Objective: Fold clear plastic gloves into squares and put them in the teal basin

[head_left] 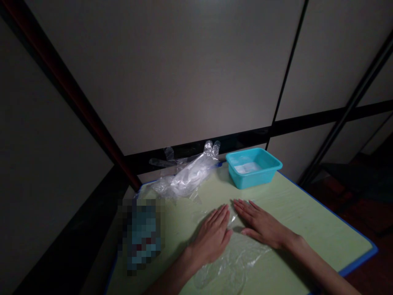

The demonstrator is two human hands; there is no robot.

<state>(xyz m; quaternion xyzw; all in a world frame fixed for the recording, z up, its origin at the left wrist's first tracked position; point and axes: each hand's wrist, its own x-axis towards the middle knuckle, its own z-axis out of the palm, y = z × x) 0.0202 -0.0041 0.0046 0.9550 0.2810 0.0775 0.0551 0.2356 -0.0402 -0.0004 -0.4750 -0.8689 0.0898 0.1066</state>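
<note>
A clear plastic disposable glove point(235, 262) lies spread on the pale green tabletop, its outline hard to follow against the surface. My left hand point(213, 233) rests flat on its left side, fingers stretched out and pointing away from me. On the other side my right hand point(264, 223) lies palm down, fingers extended toward the left hand. A narrow gap with shiny plastic shows between the two. Farther back, a loose heap of similar clear gloves point(188, 178) sits at the table's rear edge, some fingers sticking up.
A turquoise plastic basin point(254, 180) with something white inside stands at the back right. Near the left edge is a blurred-out bluish item point(143, 233). The green table point(331, 241) has a blue rim, and a panelled wall point(196, 82) rises directly behind it.
</note>
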